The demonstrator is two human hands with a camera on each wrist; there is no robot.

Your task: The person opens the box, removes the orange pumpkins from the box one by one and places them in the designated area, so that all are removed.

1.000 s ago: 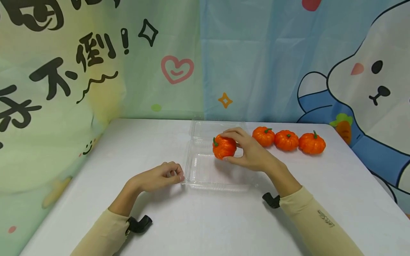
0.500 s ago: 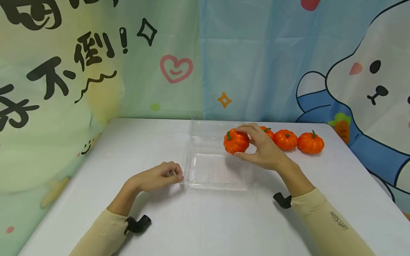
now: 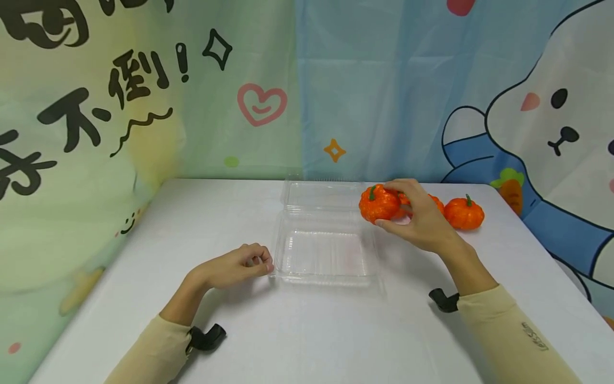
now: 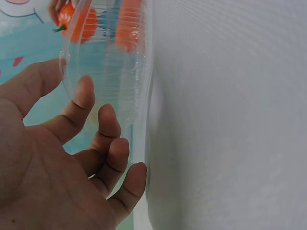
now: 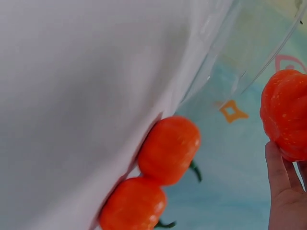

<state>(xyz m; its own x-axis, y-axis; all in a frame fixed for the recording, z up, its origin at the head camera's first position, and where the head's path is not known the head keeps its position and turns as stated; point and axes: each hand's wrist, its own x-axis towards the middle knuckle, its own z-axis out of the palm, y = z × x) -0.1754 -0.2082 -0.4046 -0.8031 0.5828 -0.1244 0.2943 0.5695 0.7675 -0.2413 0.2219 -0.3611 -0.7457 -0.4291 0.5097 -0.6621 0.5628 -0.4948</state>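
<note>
My right hand (image 3: 422, 218) grips a small orange pumpkin (image 3: 378, 204) with a green stem, thumb below and fingers over its top. It is raised near the back right of an open clear plastic clamshell box (image 3: 326, 277), overlapping another pumpkin behind it. In the right wrist view the held pumpkin (image 5: 288, 115) is at the right edge, partly cut off. My left hand (image 3: 240, 265) pinches the front left corner of the box between thumb and index finger. In the left wrist view the other fingers are loosely curled beside the box wall (image 4: 105, 72).
Right of the box, a row of pumpkins stands on the white table (image 3: 307, 336). The rightmost pumpkin (image 3: 464, 213) shows fully; the others are partly behind my right hand. The box lid (image 3: 321, 194) lies folded back toward the printed backdrop (image 3: 374, 106).
My right hand has carried the pumpkin from over the box rightward and slightly back, toward the row of pumpkins. My left hand has stayed at the box corner.
</note>
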